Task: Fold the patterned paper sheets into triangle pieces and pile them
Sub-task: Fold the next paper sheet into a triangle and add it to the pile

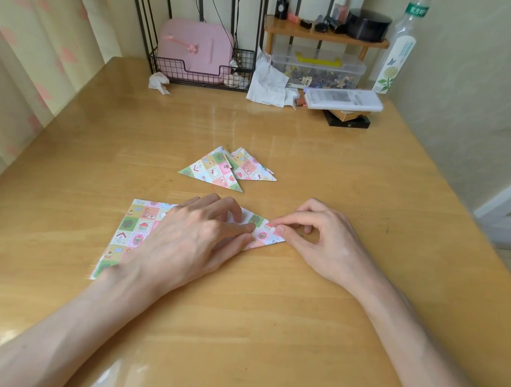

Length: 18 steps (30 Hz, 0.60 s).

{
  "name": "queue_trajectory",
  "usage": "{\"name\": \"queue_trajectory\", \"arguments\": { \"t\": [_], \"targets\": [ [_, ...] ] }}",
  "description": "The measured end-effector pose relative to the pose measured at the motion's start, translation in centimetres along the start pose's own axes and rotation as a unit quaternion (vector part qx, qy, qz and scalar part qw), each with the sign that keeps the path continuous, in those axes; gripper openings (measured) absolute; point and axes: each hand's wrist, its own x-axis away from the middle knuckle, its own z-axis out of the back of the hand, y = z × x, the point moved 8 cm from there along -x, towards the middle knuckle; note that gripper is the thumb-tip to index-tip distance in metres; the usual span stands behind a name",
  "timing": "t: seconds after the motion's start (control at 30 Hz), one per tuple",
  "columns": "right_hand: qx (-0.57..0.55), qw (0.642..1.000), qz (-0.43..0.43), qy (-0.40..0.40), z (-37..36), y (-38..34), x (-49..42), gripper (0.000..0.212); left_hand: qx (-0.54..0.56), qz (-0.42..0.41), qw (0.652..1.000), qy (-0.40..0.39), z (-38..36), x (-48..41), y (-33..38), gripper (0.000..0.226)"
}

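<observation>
A patterned paper sheet (137,228), partly folded, lies on the wooden table (266,320) in front of me. My left hand (193,237) rests flat on its middle, fingers pressing down near the right corner. My right hand (315,240) pinches that right corner between thumb and forefinger, with a white underside of the paper showing beside it. Beyond the sheet, two folded patterned triangle pieces (228,170) overlap each other on the table.
At the back edge stand a black wire basket (197,73) with a pink case, crumpled tissues (269,84), a clear plastic box (318,67) under a small wooden shelf, a white remote-like box (343,99) and a tall bottle (398,50). A curtain hangs at left.
</observation>
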Motion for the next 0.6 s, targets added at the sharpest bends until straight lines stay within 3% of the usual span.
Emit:
{"name": "queue_trajectory", "arguments": {
  "t": [0.27, 0.4, 0.5, 0.6],
  "targets": [
    [-0.002, 1.0, -0.005, -0.002, -0.1, 0.1, -0.1, 0.015, 0.012, 0.021, 1.0, 0.013, 0.1, -0.2, -0.4, 0.032],
    [0.004, 1.0, -0.006, -0.008, -0.2, 0.1, -0.2, 0.016, 0.035, 0.099, 0.994, 0.038, -0.4, -0.8, -1.0, 0.046],
    [0.005, 1.0, -0.011, -0.011, -0.2, 0.2, -0.2, 0.014, 0.083, 0.167, 0.981, 0.049, -1.1, -1.3, -2.0, 0.041],
    [0.005, 1.0, -0.012, -0.009, -0.2, 0.2, -0.2, 0.014, 0.131, 0.183, 0.973, 0.05, -1.5, -1.2, -2.6, 0.032]
  ]
}}
